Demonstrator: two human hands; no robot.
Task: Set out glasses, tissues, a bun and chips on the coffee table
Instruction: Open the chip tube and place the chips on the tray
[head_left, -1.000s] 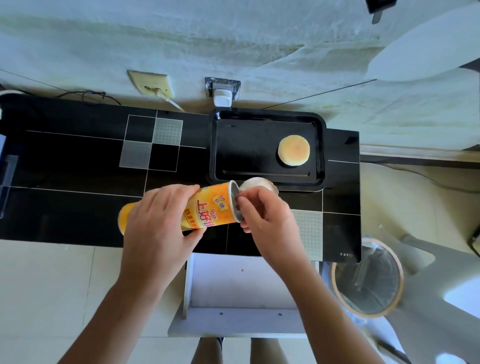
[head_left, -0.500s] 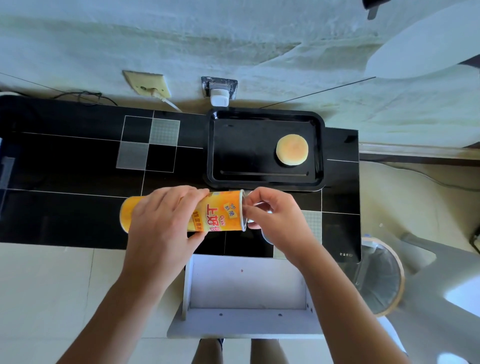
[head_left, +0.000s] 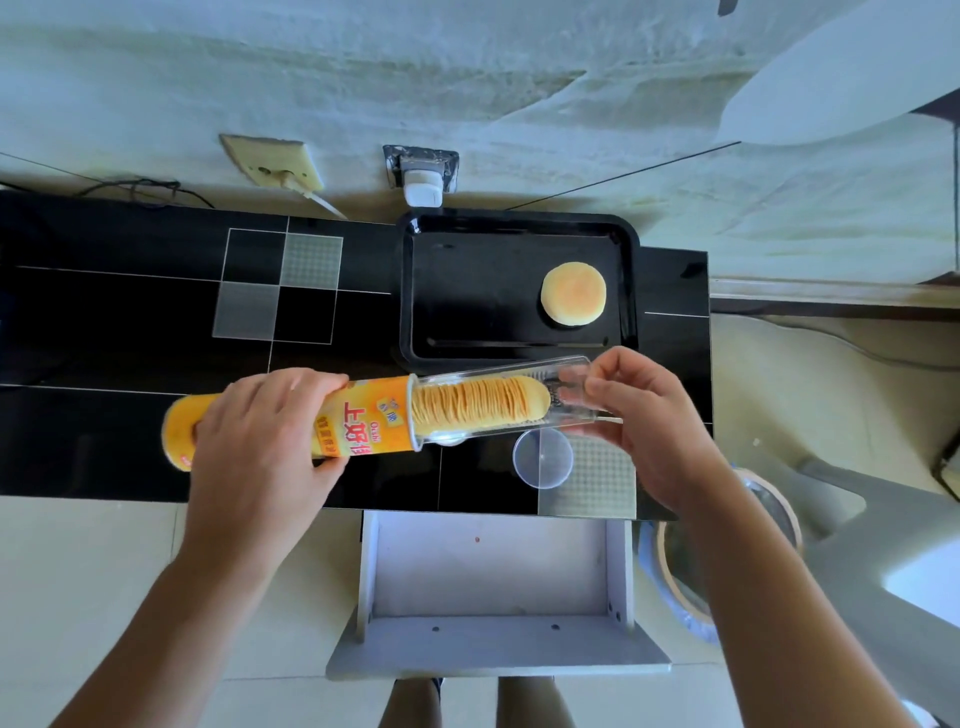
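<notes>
My left hand (head_left: 260, 441) grips an orange chips can (head_left: 358, 423) held sideways over the black coffee table (head_left: 104, 322). My right hand (head_left: 644, 421) holds the end of a clear plastic chip tray (head_left: 566, 395) drawn partway out of the can's mouth. A stack of chips (head_left: 478, 405) lies in that tray. The can's clear lid (head_left: 543, 460) rests flat on the table just below the tray. A round bun (head_left: 573, 293) sits at the right of a black serving tray (head_left: 415, 291) behind my hands. No glasses or tissues are visible.
An open white drawer (head_left: 493, 571) sticks out under the table's front edge. A bin with a plastic liner (head_left: 675, 571) stands on the floor at right beside a grey chair (head_left: 883, 545). Wall sockets with a plugged charger (head_left: 423, 176) lie behind the table.
The lid has come off the can and now lies on the table. My right hand has pulled the clear tray of chips out to the right while my left hand kept the can.
</notes>
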